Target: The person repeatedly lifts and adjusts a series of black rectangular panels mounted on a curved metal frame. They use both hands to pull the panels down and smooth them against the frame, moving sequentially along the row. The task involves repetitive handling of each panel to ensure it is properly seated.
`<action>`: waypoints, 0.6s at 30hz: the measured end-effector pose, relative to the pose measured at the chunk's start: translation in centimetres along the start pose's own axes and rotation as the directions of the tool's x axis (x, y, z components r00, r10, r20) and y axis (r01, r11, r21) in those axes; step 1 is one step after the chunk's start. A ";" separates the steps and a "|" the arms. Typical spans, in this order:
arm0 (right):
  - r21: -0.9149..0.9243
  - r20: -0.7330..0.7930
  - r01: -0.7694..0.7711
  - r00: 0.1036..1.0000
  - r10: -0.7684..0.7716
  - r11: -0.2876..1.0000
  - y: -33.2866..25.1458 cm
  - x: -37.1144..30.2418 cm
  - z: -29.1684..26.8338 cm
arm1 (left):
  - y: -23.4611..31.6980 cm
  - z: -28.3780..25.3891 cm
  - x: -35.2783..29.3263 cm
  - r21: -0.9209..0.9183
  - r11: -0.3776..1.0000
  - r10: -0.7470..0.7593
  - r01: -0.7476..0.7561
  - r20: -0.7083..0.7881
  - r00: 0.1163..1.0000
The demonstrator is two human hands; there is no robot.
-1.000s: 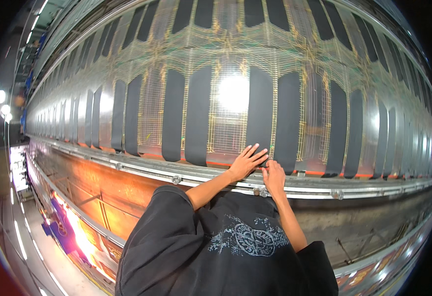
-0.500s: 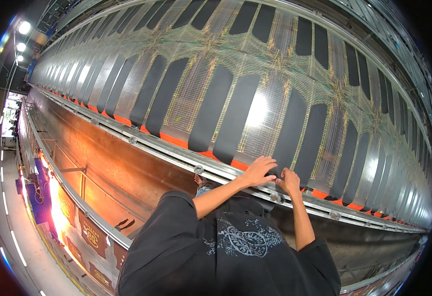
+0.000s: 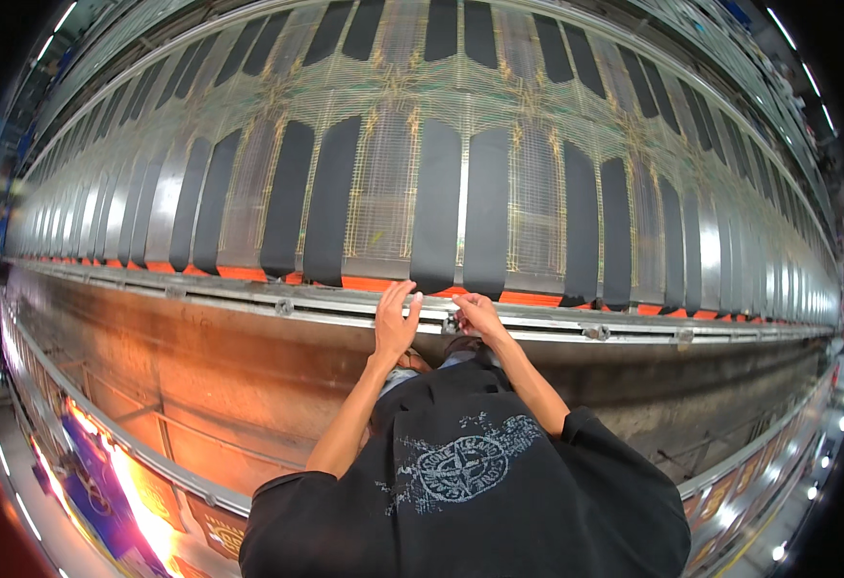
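Long black fabric strips lie in pairs on a long metal table. My left hand is open, its fingers stretched toward the lower end of one black strip and over the table's front rail; whether the fingertips touch the strip I cannot tell. Below the neighbouring black strip, my right hand is closed, with thumb and fingers brought together at the rail. What it holds, if anything, is too small to make out. Both strips hang over an orange-red edge band along the table.
A metal rail runs along the table's front, with small clamps such as this one. Fine yellow-green grid lines cover the tabletop between strips. Behind me on the left is another long table with brown printed panels and a bright glow.
My view has turned to the right. Both hands have moved left along the rail, from a strip in the neighbouring pair to this pair, and are farther apart. The left fingers have straightened.
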State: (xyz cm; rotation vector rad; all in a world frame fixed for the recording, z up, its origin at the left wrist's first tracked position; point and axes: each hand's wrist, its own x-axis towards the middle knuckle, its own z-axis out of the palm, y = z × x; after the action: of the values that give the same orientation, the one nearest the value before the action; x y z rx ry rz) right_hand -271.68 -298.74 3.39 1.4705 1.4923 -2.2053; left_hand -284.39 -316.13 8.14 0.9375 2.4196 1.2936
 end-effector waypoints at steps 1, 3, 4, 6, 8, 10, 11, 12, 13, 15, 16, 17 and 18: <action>0.074 -0.034 -0.016 0.999 0.019 0.997 -0.1 0.6 0.5 | -0.7 -0.1 1.2 0.043 0.999 0.021 -0.022 0.004 1.000; 0.127 -0.042 -0.040 0.998 0.046 0.991 -0.6 1.4 1.4 | -2.2 -0.4 3.8 0.065 0.997 0.027 -0.030 0.047 0.998; 0.153 -0.046 -0.051 0.997 0.059 0.987 -0.8 1.7 1.6 | -2.8 -0.3 5.2 0.098 0.994 0.034 -0.041 0.075 0.997; 0.267 -0.033 -0.074 0.996 0.086 0.961 -0.5 2.7 2.2 | -3.6 -0.2 8.1 0.146 0.988 0.033 -0.058 0.167 0.985; 0.339 -0.041 -0.092 0.993 0.112 0.936 -0.2 3.6 2.6 | -4.2 0.2 11.2 0.223 0.960 0.109 -0.169 0.257 0.960; 0.316 -0.054 -0.092 0.992 0.114 0.944 -0.4 4.5 2.9 | -4.7 0.8 14.3 0.295 0.922 0.144 -0.250 0.338 0.930; 0.312 -0.059 -0.104 0.990 0.129 0.944 -0.1 4.4 3.3 | -4.9 1.1 15.6 0.328 0.903 0.141 -0.276 0.382 0.913; 0.306 -0.065 -0.109 0.989 0.135 0.946 -0.1 4.5 3.6 | -5.3 1.5 17.0 0.359 0.881 0.142 -0.308 0.420 0.896; 0.281 -0.095 -0.089 0.988 0.120 0.955 0.0 4.2 4.2 | -5.7 1.7 18.2 0.403 0.844 0.145 -0.353 0.462 0.875; 0.232 -0.156 -0.085 0.980 0.123 0.969 -0.2 4.0 4.3 | -5.9 2.6 20.8 0.415 0.817 0.157 -0.401 0.509 0.846; 0.207 -0.185 -0.085 0.975 0.124 0.975 -0.4 3.9 4.3 | -5.9 3.1 22.0 0.419 0.802 0.163 -0.426 0.533 0.830; 0.126 -0.195 -0.089 0.974 0.113 0.988 -0.3 3.7 4.1 | -5.9 3.9 22.8 0.431 0.796 0.133 -0.426 0.561 0.817; 0.025 -0.240 -0.009 0.971 0.015 1.000 -0.2 3.7 4.2 | -6.0 4.6 23.8 0.441 0.766 0.159 -0.468 0.575 0.802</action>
State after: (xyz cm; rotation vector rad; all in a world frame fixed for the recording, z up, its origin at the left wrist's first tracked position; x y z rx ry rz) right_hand -276.41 -300.33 0.96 1.8046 1.5211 -2.1073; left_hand -302.88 -300.33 2.64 1.6772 2.2659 0.2643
